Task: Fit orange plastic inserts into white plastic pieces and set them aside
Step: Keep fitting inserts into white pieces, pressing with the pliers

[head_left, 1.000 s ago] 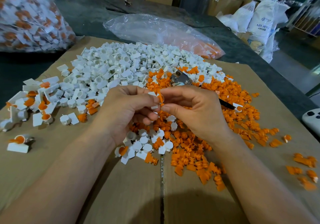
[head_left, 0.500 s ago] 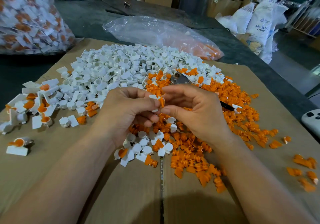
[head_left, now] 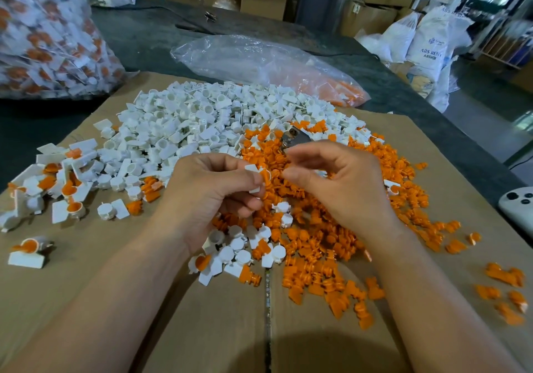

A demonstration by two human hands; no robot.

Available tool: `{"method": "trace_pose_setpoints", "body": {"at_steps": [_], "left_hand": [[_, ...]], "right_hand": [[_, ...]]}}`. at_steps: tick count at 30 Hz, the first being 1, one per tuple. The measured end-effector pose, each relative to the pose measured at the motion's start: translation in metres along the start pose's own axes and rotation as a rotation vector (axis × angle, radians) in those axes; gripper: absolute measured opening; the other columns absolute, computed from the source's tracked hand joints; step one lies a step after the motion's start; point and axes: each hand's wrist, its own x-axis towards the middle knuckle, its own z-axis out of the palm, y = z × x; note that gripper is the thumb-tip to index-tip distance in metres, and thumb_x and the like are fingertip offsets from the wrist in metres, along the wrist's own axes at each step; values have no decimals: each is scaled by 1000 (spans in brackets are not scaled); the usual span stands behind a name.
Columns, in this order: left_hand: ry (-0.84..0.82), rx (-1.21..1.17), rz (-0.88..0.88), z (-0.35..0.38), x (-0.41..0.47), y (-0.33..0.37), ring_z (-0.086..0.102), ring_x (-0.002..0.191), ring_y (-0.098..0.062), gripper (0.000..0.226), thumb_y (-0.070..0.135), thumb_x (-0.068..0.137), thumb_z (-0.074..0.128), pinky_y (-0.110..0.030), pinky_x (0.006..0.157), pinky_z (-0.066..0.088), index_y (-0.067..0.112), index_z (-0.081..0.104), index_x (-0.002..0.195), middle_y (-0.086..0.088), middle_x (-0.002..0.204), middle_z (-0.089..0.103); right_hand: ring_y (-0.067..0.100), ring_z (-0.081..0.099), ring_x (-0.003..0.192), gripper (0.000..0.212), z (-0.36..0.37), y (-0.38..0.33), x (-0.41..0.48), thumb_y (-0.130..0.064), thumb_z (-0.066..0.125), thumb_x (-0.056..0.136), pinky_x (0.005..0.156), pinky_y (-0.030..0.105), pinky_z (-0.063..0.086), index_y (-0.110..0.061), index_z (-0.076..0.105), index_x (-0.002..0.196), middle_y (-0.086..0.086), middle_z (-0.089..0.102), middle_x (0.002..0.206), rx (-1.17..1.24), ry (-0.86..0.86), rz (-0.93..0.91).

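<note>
Orange-filled at its round cup, a white plastic piece [head_left: 253, 170] is pinched between the thumb and curled fingers of the left hand [head_left: 213, 196], raised a little above the work surface at the centre of the view. The orange insert [head_left: 266, 174] sits in that cup. The right hand [head_left: 343, 188] is just beside it, fingers loosely curled and parted, gripping nothing. Its thumb tip is next to the insert, but whether it touches cannot be told. Beneath and to the right of the hands spreads a heap of loose orange inserts [head_left: 317, 251]. Beyond the hands lies a larger heap of white pieces [head_left: 202, 119], with a small metal tool [head_left: 297, 137] lying where the two heaps meet. To the far left sits a cluster of fitted pieces [head_left: 57, 188], white with orange centres. Everything rests on flat brown cardboard [head_left: 202, 329] laid over a dark table [head_left: 144, 35]. Further back are a clear plastic bag [head_left: 259, 61] and, at far left, a big bag of fitted pieces [head_left: 43, 35].
</note>
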Motion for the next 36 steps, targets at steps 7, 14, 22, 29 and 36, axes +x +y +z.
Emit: {"method": "trace_pose_setpoints", "body": {"at_steps": [7, 14, 22, 29, 36], "left_hand": [[17, -12, 2, -3, 0, 0, 57, 37, -15, 6, 7, 51, 70, -16, 36, 44, 9, 65, 49, -11, 52, 64], [11, -14, -9, -2, 0, 1, 57, 37, -14, 4, 11, 48, 69, -16, 36, 44, 11, 65, 45, -11, 53, 64], [7, -16, -11, -2, 1, 1, 57, 37, -14, 5, 11, 47, 69, -16, 36, 44, 12, 65, 45, -11, 53, 64], [22, -34, -5, -2, 1, 0, 57, 37, -15, 8, 10, 48, 69, -16, 36, 44, 8, 62, 51, -13, 53, 64], [27, -50, 6, -5, 2, -1, 58, 38, -15, 12, 3, 57, 69, -16, 36, 44, 10, 64, 48, -12, 53, 65]], "right_hand": [[15, 47, 116, 59, -41, 31, 10, -44, 71, 72, 88, 25, 35, -21, 53, 125, -1, 53, 127, -575, -71, 361], [22, 33, 132, 123, -38, 32, 11, -86, 37, 36, 103, 37, 30, -21, 31, 141, 3, 33, 146, -684, -319, 493], [28, 29, 130, 104, -26, 40, 12, -77, 55, 60, 103, 40, 29, -19, 27, 142, 8, 31, 144, -834, -388, 453], [27, 35, 126, 92, -23, 36, 13, -64, 66, 64, 99, 39, 32, -19, 35, 138, 8, 38, 138, -771, -288, 481], [18, 50, 95, 54, -25, 21, 10, -39, 70, 66, 86, 39, 43, -19, 59, 115, -3, 55, 100, -675, -104, 378]]}}
